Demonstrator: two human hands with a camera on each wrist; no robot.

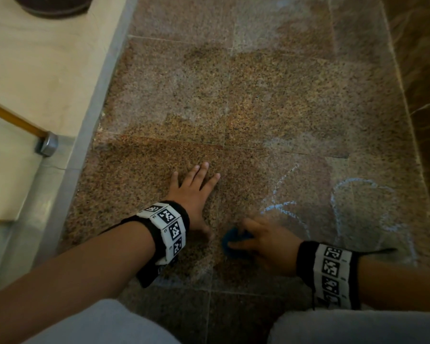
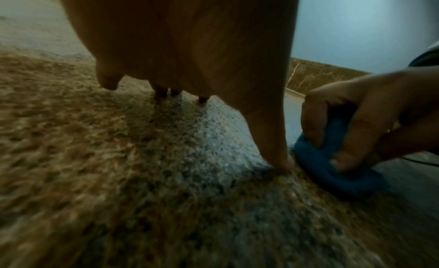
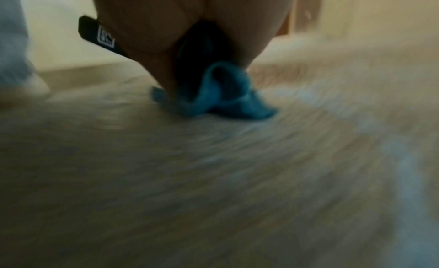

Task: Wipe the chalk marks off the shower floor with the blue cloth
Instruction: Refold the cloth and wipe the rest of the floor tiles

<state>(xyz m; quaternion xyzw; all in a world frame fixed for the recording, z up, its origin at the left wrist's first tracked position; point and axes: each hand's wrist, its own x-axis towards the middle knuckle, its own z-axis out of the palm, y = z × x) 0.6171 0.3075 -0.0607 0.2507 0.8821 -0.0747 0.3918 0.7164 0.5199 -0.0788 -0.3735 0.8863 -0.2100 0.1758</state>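
My right hand grips the bunched blue cloth and presses it onto the speckled brown granite floor, low in the head view. The left wrist view shows curled fingers round the cloth; the right wrist view is blurred, with cloth poking out under the palm. Pale blue chalk marks lie just right of the cloth, and a chalk loop lies further right. My left hand lies flat on the floor with fingers spread, just left of the cloth, holding nothing.
A grey raised kerb borders the floor on the left, with cream tiles and a metal-footed wooden leg beyond. A brown marble wall rises on the right. Hazy chalk smears cover the far floor. My knees are at the bottom.
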